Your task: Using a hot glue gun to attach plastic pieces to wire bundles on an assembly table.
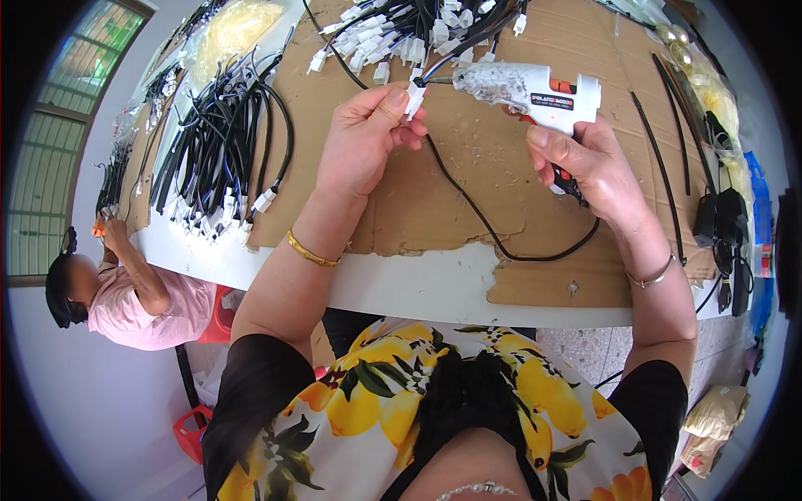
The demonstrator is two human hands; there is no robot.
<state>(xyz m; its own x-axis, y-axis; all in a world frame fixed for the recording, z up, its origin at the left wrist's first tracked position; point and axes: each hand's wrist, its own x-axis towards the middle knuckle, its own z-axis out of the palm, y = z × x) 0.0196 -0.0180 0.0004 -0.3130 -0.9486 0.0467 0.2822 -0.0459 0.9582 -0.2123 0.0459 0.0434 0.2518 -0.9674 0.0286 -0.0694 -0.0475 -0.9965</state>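
Note:
Between the thumb and fingers of my left hand (368, 138) is a white plastic connector (414, 98) with thin wires running out of its top. My right hand (585, 159) grips a white hot glue gun (526, 90) by the handle, its body smeared with dark residue. The gun's nozzle points left and comes right up to the wire end of the connector; whether they touch I cannot tell. A black power cord (510, 255) loops from the gun's handle across the cardboard.
Brown cardboard (468, 200) covers much of the white table (393, 288). Black cables with white connectors lie bundled at left (221, 142) and in a pile at the top (409, 33). Black adapters (720, 221) sit at right. A co-worker in a pink shirt (150, 309) works at the far left.

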